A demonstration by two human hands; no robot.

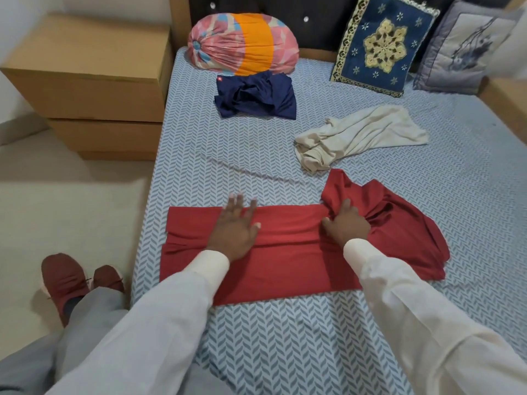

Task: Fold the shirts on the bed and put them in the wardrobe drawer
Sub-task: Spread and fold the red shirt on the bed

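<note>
Red shirt: the red shirt (285, 252) lies across the near edge of the bed (228, 155), its left part already a flat folded band, its right part bunched and loose.
Left hand: your left hand (235, 226) lies flat on the band with the fingers spread, pressing it down.
Right hand: your right hand (346, 226) has its fingers curled into the gathered cloth where the band meets the loose part.
Step in hand: likely bringing the loose right side over into the fold.
How to do it well: keep the left palm as the anchor so the band does not creep. Lift the bunched cloth clear before laying it over (dragging it would likely pull wrinkles into the flat part), then line up the edges and smooth outward from the middle.
Waiting shirts: the navy shirt (256, 95) and the cream shirt (359, 135) lie crumpled farther up the bed, well apart from each other.
Drawer: the wardrobe drawer is not in view.
Writing: none can be read. The navy shirt carries a small round red mark (220, 79), too small to make out.
</note>
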